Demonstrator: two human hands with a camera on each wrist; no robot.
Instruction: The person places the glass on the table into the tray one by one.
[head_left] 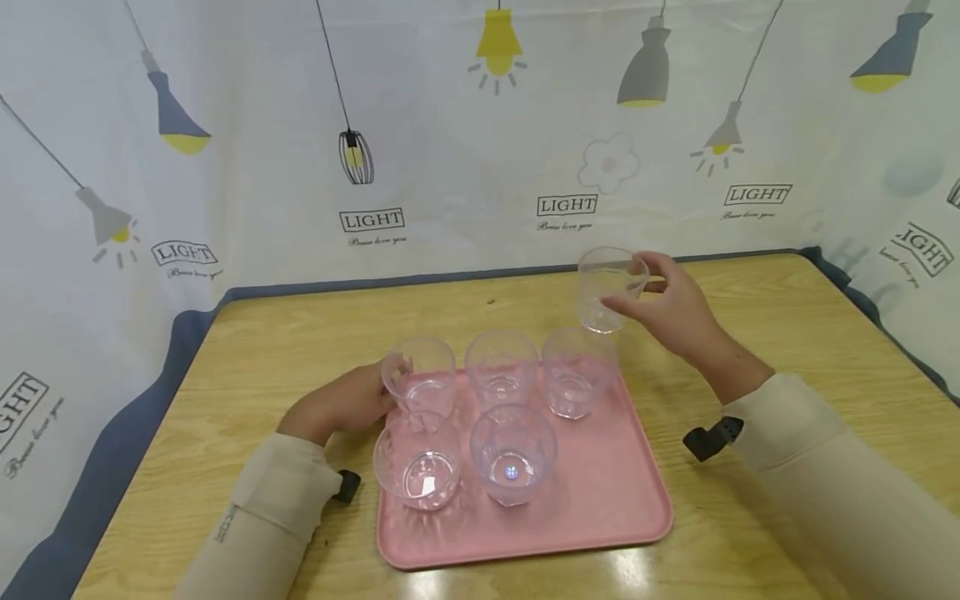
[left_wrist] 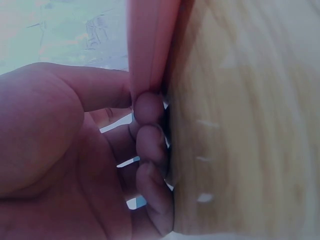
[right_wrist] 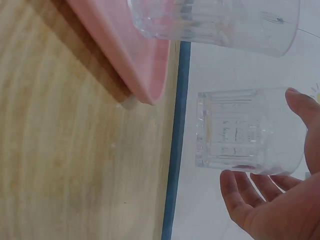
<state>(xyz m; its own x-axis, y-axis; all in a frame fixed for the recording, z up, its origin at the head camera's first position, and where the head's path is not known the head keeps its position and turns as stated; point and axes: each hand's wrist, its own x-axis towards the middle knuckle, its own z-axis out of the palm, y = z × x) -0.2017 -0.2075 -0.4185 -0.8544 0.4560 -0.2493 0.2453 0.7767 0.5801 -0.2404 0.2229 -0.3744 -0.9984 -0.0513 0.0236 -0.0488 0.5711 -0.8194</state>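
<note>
A pink tray (head_left: 600, 500) lies on the wooden table with several clear cups on it, all upright. My left hand (head_left: 360, 398) is at the tray's left edge; in the left wrist view its thumb rests against the tray's side (left_wrist: 150, 45) and the curled fingers (left_wrist: 150, 150) meet its lower edge. Part of that hand shows through the back left cup (head_left: 420, 367). Beyond the tray's back right corner, my right hand (head_left: 671, 312) holds another clear cup (head_left: 611, 287) between thumb and fingers, raised off the table in the right wrist view.
On the tray, two cups stand in front, the left (head_left: 417, 462) and the right (head_left: 514, 454). Behind them are a middle cup (head_left: 501, 367) and a right cup (head_left: 577, 375). A white curtain (head_left: 465, 167) with printed lamps hangs behind the table (head_left: 300, 333).
</note>
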